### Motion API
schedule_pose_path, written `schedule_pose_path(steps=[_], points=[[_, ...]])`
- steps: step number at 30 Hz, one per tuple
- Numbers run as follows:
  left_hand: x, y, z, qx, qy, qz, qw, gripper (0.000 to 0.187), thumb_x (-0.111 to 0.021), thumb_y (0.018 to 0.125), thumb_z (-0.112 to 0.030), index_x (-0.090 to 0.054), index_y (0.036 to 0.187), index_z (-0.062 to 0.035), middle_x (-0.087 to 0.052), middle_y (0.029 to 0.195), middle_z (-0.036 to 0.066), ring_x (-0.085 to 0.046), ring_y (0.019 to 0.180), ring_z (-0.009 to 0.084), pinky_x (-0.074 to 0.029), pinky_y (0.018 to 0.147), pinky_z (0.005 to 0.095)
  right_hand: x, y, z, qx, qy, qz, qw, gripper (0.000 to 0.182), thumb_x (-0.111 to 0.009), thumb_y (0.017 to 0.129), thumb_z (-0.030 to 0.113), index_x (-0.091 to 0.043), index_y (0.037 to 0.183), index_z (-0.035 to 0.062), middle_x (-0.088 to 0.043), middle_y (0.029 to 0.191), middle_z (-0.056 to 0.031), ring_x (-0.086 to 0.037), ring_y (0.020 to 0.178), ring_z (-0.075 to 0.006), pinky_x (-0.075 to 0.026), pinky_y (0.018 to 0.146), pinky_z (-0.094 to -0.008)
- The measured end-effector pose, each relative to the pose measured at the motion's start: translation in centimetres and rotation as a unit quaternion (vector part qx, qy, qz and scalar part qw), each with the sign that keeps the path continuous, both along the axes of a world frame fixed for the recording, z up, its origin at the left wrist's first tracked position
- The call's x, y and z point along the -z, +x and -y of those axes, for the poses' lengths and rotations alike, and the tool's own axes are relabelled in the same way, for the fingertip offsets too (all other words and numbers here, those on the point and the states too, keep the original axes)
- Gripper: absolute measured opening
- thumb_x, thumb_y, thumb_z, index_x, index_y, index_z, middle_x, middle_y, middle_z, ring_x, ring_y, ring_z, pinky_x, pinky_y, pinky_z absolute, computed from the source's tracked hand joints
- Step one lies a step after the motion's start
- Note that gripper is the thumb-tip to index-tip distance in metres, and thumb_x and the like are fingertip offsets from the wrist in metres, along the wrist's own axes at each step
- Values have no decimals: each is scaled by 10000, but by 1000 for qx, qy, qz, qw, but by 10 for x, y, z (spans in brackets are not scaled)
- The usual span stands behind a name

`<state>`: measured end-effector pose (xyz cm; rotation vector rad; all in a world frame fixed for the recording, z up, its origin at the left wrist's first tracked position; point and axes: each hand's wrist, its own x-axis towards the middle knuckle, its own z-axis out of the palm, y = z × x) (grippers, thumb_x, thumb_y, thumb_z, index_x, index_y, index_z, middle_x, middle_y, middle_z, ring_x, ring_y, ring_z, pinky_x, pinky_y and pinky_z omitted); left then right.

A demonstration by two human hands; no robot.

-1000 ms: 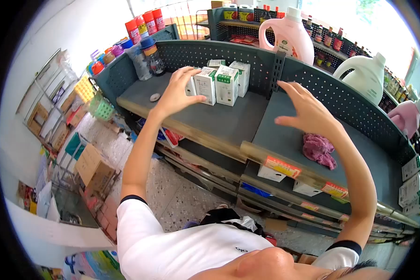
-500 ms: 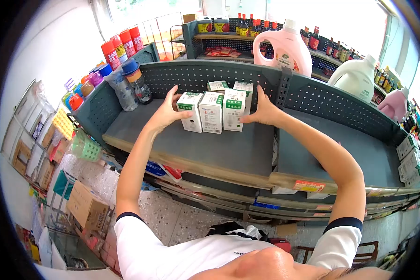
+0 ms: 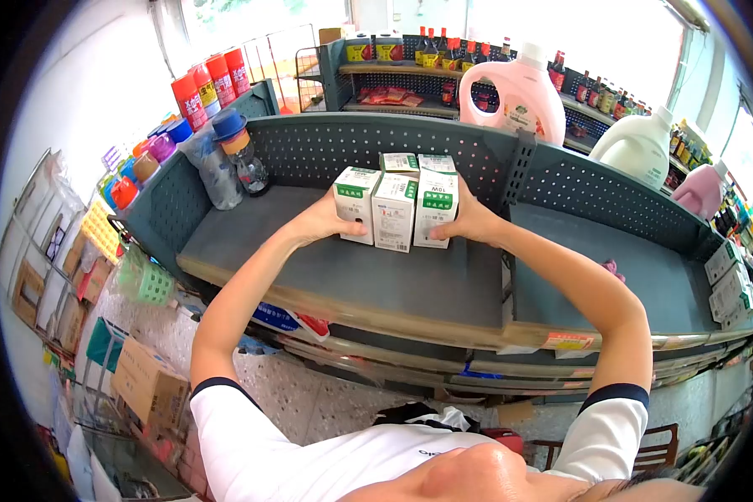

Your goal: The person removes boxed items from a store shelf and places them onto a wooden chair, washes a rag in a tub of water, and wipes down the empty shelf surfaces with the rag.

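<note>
Several white-and-green boxes stand close together in two rows on the grey shelf. My left hand presses on the left side of the group, its thumb across the front of the left box. On the other side, my right hand grips the right box, thumb on its front and fingers partly hidden behind it. Between my hands, the middle front box touches its neighbours.
A capped bottle and a plastic-wrapped item stand at the shelf's left end. Pink and pale green jugs rise behind the perforated panel. More white boxes stand far right.
Both hands have closed in on the boxes from the sides. The boxes now sit tighter together, and the view has shifted slightly.
</note>
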<state>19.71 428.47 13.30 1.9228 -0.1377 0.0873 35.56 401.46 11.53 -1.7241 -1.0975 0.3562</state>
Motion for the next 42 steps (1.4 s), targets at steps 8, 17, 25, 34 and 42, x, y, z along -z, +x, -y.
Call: schedule_pose_path(steps=[8, 17, 25, 34, 42], points=[[6, 23, -24, 112, -16, -80, 990, 1014, -874, 643, -166, -280, 1455, -43, -433, 1419, 103, -424, 1277, 218, -334, 1080, 370, -3, -8, 0, -22, 36, -37, 998, 1380, -921, 515, 184, 52, 1470, -24, -328, 1443, -178, -287, 1366, -293, -213, 1136, -352], [14, 44, -11, 77, -90, -14, 993, 886, -842, 675, -68, -361, 1418, -44, -533, 1320, 79, -489, 1213, 181, -389, 1032, 339, 3, -4, 3, 14, 34, 52, 998, 1293, -889, 581, 161, 28, 1476, -2, -242, 1479, -158, -211, 1392, -271, -177, 1150, -354], [-23, 28, 20, 36, -111, 47, 992, 679, -816, 680, -20, -528, 1294, -35, -619, 1212, 66, -569, 1113, 184, -456, 962, 349, -40, -23, 24, 37, 83, 155, 984, 1177, -866, 598, 130, -86, 1468, -13, -247, 1470, -157, -199, 1394, -263, -153, 1153, -363], [-100, 23, 87, -1, -1, 111, 994, 484, -815, 720, -122, -623, 1154, -23, -669, 1093, 92, -617, 996, 178, -489, 882, 334, -133, -60, 106, 114, 68, 239, 962, 1070, -843, 651, 126, -152, 1458, 2, -438, 1355, -154, -401, 1280, -226, -327, 1084, -355], [-133, 43, 227, 173, -8, 198, 965, 471, -810, 743, -203, -640, 1150, -37, -672, 1086, 79, -614, 1001, 171, -480, 888, 322, -159, -121, 263, 221, 36, 137, 965, 620, -787, 733, 70, -489, 1275, 29, -619, 1156, -62, -572, 1070, -143, -473, 912, -300]])
